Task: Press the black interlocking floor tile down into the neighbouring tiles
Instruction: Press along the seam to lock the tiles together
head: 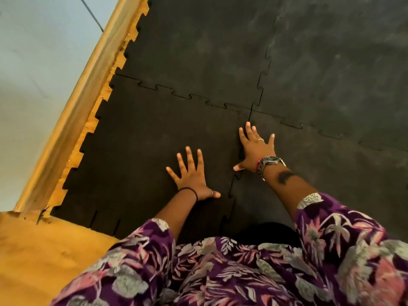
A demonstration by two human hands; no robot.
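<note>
A black interlocking floor tile lies at the near left, its toothed edges meeting a tile behind it and one to its right. My left hand rests flat on this tile, fingers spread, near its right edge. My right hand lies flat with fingers spread across the jigsaw seam between the near-left and near-right tiles, a little short of the corner where the four tiles meet. Neither hand holds anything.
A fourth, greyer tile fills the far right. A wooden skirting board runs along the tiles' left edge below a pale wall. Bare wooden floor shows at the near left. My patterned purple clothing covers the bottom.
</note>
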